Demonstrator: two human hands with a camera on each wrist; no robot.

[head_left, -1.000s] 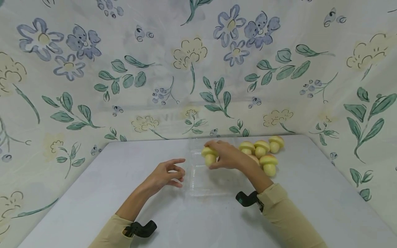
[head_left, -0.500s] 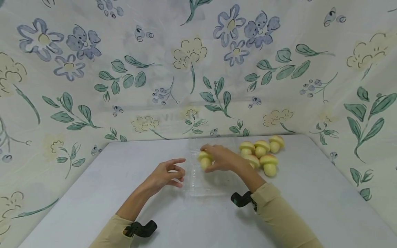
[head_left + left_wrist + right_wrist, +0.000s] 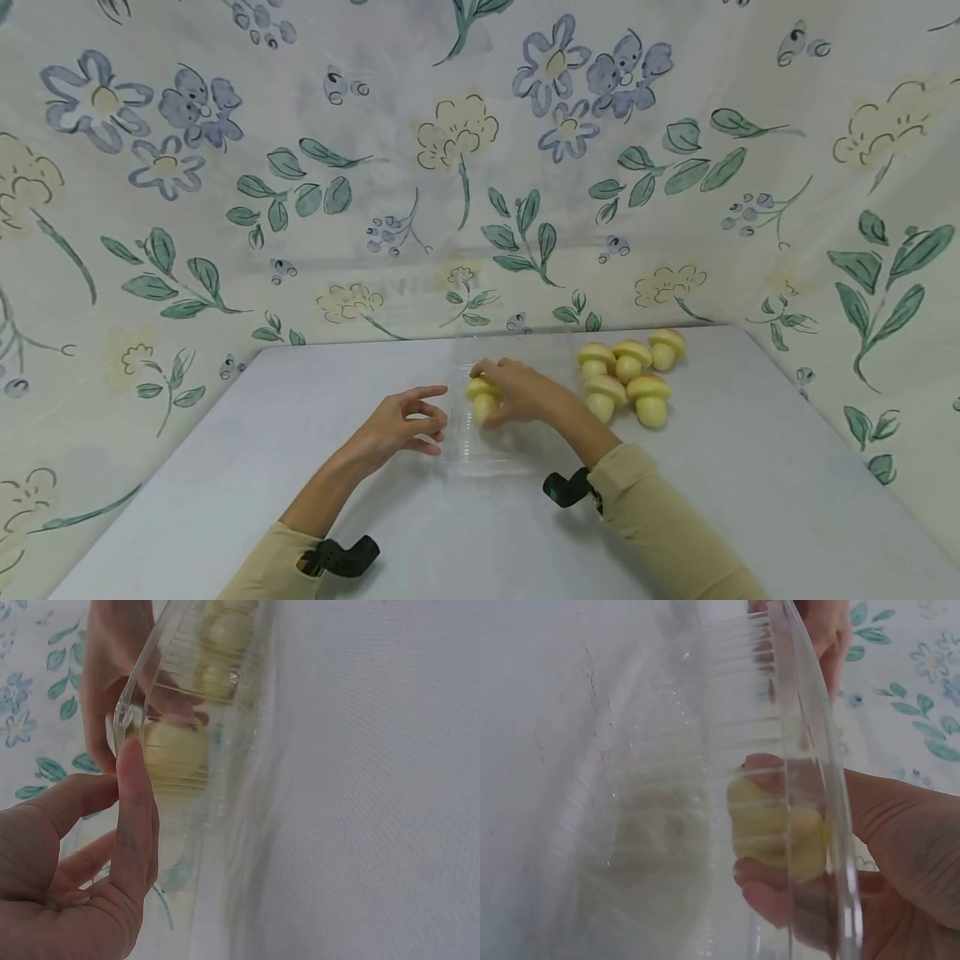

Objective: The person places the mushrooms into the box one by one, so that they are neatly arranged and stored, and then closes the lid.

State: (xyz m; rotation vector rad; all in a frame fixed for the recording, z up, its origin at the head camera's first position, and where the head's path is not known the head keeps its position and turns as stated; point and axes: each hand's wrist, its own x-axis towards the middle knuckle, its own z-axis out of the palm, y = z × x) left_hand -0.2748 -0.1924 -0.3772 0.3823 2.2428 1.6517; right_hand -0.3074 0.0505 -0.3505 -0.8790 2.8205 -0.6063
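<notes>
Yellow toy mushroom [image 3: 482, 398] sits pinched in the right hand's [image 3: 517, 392] curled fingers [image 3: 759, 870], inside the clear plastic container [image 3: 480, 450] mid-desk; the left hand's [image 3: 397, 425] fingers [image 3: 133, 795], loosely spread, touch its rim.

Clear container [image 3: 480, 433] on table [image 3: 225, 467]; five mushrooms [image 3: 630, 379] to its right.

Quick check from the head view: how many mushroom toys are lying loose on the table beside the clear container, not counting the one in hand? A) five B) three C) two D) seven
A: five loose mushrooms lie in a cluster right of the clear container, while the right hand holds a sixth mushroom over the container.
</notes>
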